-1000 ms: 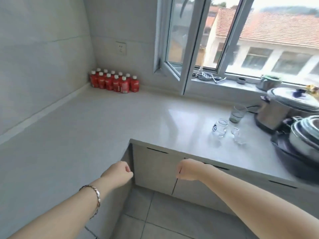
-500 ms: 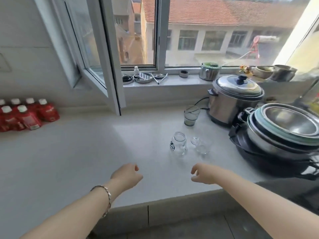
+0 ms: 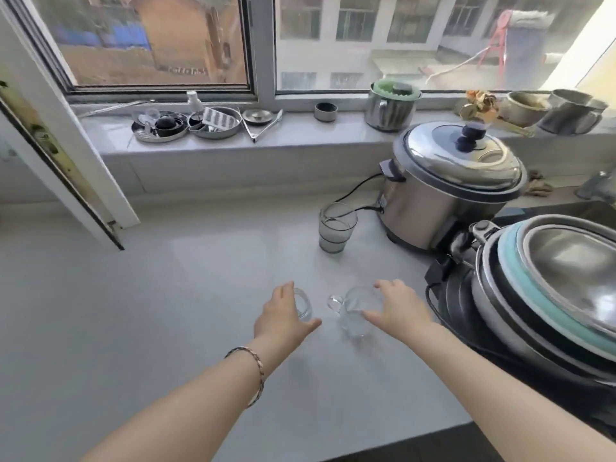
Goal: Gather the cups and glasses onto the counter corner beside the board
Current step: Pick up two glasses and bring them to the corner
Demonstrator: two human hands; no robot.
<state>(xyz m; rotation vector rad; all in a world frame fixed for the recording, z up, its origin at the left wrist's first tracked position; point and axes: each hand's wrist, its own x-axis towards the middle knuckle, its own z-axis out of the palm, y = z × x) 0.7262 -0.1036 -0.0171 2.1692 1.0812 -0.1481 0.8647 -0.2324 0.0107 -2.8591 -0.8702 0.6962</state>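
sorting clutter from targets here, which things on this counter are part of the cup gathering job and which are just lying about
Job:
small clear glass at the left hand
handled clear cup at the right hand
grey tumbler

Lying about:
rice cooker
stacked pans
sill dishes
tongs

Home kitchen: rice cooker, stacked pans.

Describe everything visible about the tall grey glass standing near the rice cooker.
The tall grey glass is a smoky, see-through tumbler, wider at the rim than at the base, with faint horizontal bands low on its wall. It stands upright on the pale counter, just left of the steel rice cooker and apart from it. The cooker's black cord runs behind the glass and shows through it. Whether it holds liquid cannot be told. Neither hand touches it; both are nearer the camera.
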